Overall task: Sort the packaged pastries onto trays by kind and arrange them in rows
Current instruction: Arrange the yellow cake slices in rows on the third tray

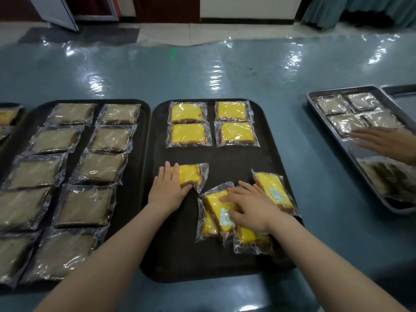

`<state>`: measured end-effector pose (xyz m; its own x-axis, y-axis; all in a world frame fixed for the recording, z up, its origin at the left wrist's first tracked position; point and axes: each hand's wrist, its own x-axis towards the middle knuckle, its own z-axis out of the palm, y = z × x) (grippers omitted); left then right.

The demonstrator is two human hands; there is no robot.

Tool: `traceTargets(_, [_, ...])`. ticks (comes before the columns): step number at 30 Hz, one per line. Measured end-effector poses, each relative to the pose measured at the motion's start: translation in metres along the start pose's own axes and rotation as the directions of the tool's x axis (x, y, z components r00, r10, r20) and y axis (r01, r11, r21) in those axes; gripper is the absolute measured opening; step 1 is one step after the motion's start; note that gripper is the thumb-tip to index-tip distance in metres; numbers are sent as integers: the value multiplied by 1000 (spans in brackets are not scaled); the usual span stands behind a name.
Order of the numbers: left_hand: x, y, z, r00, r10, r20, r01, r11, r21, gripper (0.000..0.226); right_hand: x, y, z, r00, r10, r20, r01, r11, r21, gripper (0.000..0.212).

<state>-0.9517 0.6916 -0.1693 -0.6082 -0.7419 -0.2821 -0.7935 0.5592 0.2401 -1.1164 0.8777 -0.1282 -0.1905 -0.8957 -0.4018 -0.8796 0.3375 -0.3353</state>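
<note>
Hands work on our middle black tray point(225, 262): left hand point(170, 191) lies flat with straight fingers on one yellow pastry pack point(191, 174) at frame centre, right hand point(247, 207) presses open on the loose yellow pile point(217, 212) lower right of it.

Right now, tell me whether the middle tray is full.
Not full. The middle tray holds four yellow packs in rows; bare tray below, others loose.
</note>
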Motion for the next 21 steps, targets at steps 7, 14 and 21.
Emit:
traceTargets(7, [3,-4,4,968,164,-192,-181,981,-75,68,5,1,-4,998,51,-20,-49,993,103,43])
traceTargets(14, [-25,-26,24,988,147,-48,-152,981,-123,71,45,-17,-7,987,84,-135,-66,989,133,47])
traceTargets(21, [-22,-30,20,984,179,-1,-178,974,-142,71,82,-36,4,995,-48,-89,49,999,9,48])
